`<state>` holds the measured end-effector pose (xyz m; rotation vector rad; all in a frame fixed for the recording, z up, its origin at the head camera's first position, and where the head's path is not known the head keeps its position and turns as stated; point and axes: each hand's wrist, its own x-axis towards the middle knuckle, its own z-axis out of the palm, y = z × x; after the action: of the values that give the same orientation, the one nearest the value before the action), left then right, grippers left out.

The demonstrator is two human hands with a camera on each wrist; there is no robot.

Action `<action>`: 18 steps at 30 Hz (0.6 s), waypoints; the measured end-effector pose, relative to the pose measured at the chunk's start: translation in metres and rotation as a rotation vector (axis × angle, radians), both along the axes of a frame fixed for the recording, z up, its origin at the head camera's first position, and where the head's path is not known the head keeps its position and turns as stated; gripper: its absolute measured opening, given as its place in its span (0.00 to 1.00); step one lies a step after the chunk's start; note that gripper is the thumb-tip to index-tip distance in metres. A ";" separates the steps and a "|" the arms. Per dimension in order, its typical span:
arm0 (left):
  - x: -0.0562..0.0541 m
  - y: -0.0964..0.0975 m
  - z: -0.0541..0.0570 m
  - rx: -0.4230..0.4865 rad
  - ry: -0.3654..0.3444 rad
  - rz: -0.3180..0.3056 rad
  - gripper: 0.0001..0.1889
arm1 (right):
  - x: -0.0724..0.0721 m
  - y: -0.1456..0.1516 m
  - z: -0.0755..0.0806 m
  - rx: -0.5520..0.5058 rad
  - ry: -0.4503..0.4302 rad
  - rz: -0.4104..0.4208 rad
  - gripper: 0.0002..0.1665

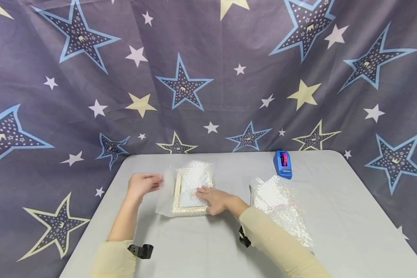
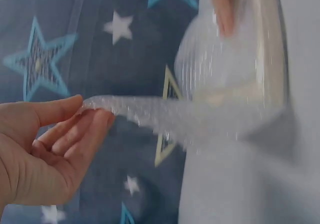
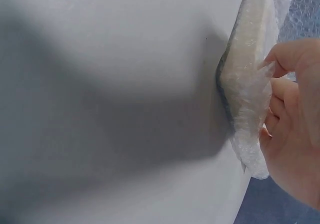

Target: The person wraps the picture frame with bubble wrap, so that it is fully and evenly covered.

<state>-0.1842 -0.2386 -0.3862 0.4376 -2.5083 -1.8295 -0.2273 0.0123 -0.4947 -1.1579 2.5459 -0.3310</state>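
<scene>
A cream picture frame (image 1: 177, 193) lies on the table, with bubble wrap (image 1: 196, 181) folded over its front. My left hand (image 1: 144, 184) is raised at its left side. Thumb and fingertips there pinch the edge of a loose bubble wrap flap (image 2: 150, 116), which stretches from the hand to the frame. My right hand (image 1: 216, 199) rests on the wrapped frame near its right side, fingers extended over the wrap and pressing it. In the right wrist view, crumpled wrap (image 3: 250, 109) covers the frame's edge beside the thumb and fingers.
More bubble wrap (image 1: 278, 204) lies on the right part of the grey table (image 1: 337, 204), partly behind the right sleeve. A blue tape dispenser (image 1: 282, 165) with a pink core stands near the back edge. A star-patterned cloth (image 1: 229, 100) hangs behind the table.
</scene>
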 end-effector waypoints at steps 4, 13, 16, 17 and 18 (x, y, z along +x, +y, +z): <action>-0.005 0.029 0.000 -0.078 0.002 0.019 0.14 | 0.000 0.000 0.000 -0.002 -0.001 -0.002 0.45; -0.014 0.060 -0.013 -0.198 -0.074 -0.058 0.13 | -0.001 0.002 0.001 -0.012 -0.003 -0.007 0.45; -0.017 0.066 -0.021 -0.195 -0.077 -0.117 0.11 | 0.000 0.001 0.000 -0.008 -0.004 -0.013 0.45; -0.019 0.067 -0.024 -0.191 -0.070 -0.136 0.10 | 0.000 0.001 0.000 -0.009 -0.007 -0.015 0.45; -0.020 0.068 -0.027 -0.183 -0.063 -0.153 0.09 | 0.000 0.000 -0.001 -0.009 -0.007 -0.015 0.45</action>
<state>-0.2043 -0.1709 -0.4134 0.3116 -2.7915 -1.6331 -0.2273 0.0125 -0.4957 -1.1398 2.5504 -0.3504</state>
